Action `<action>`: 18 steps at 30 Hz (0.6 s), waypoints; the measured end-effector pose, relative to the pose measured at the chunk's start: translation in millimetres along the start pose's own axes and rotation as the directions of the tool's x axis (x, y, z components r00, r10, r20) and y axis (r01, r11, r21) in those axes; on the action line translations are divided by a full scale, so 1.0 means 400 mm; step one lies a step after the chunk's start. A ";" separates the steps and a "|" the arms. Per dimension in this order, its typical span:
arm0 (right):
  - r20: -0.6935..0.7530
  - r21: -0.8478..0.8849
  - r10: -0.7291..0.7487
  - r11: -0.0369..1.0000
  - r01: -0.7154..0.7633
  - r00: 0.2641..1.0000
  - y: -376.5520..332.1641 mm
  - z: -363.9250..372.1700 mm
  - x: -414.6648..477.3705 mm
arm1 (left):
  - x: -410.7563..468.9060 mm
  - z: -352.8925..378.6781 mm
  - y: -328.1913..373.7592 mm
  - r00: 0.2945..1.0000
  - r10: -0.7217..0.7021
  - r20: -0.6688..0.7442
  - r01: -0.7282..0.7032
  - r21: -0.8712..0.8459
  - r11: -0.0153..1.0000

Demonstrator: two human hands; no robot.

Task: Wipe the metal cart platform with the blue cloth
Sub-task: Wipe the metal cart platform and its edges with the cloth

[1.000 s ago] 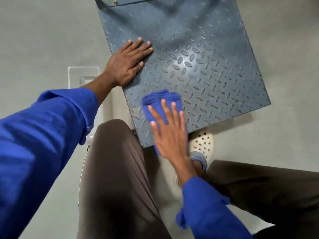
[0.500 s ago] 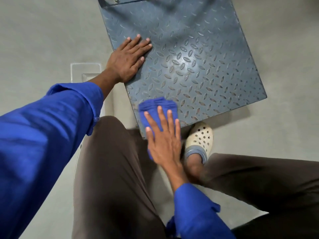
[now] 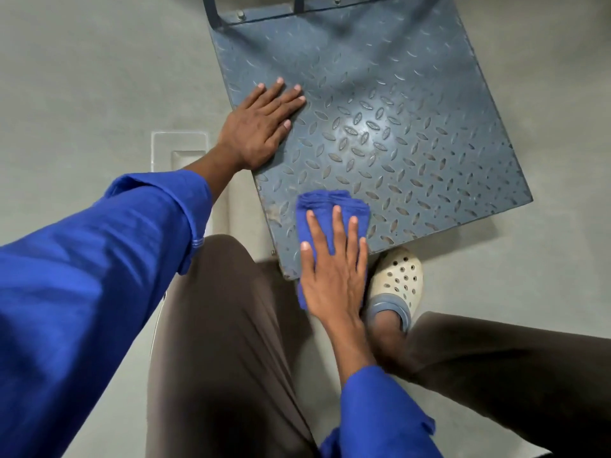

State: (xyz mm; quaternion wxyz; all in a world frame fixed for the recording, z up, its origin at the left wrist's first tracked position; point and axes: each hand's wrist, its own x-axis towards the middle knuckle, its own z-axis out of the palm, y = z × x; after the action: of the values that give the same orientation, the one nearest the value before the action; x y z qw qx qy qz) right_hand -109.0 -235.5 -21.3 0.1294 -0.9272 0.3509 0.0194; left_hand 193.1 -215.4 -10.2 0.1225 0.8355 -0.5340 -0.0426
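Top-down view, person crouched over a metal cart platform (image 3: 396, 133), blue-grey diamond-tread plate sitting on a grey floor (image 3: 82, 77). Left hand (image 3: 261, 127) lies flat on the platform's left edge, palm down, fingers spread and straight, gripping nothing. Right hand (image 3: 334, 276) is flat on top of a folded blue cloth (image 3: 330, 209), fingers extended and slightly apart, pressing the cloth down rather than clutching it. Cloth sits at the platform's near corner; its far end is on the plate, its near end hangs past the edge under the palm. Both arms in blue sleeves (image 3: 99, 259). Brown trousers (image 3: 224, 342) fill the lower frame. A cream perforated clog (image 3: 396, 276) on one foot sits just beside the platform's near edge, right of the wiping hand. Handle frame (image 3: 297, 8) bolted at the platform's far end. Pale rectangular recess (image 3: 178, 147) in the floor left of the cart.
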 end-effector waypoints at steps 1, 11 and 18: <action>-0.011 0.008 0.062 0.998 -0.062 0.998 0.017 -0.005 0.026 | 0.001 0.002 0.001 1.000 -0.003 -0.002 0.003 0.003 1.000; -0.010 0.015 -0.131 0.991 0.132 0.991 -0.145 0.026 0.049 | -0.004 0.021 0.004 0.998 -0.049 -0.039 0.050 0.028 0.998; -0.137 -0.031 0.062 0.997 -0.067 0.989 0.007 -0.009 0.104 | -0.095 0.080 0.110 0.967 -0.221 -0.127 0.222 -0.011 0.975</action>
State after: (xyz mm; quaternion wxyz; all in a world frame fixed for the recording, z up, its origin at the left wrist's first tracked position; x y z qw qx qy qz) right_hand -79.8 -265.2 -23.6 0.0883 -0.9167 0.3882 -0.0333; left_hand 131.7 -203.8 -32.3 0.1493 0.8911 -0.4285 -0.0018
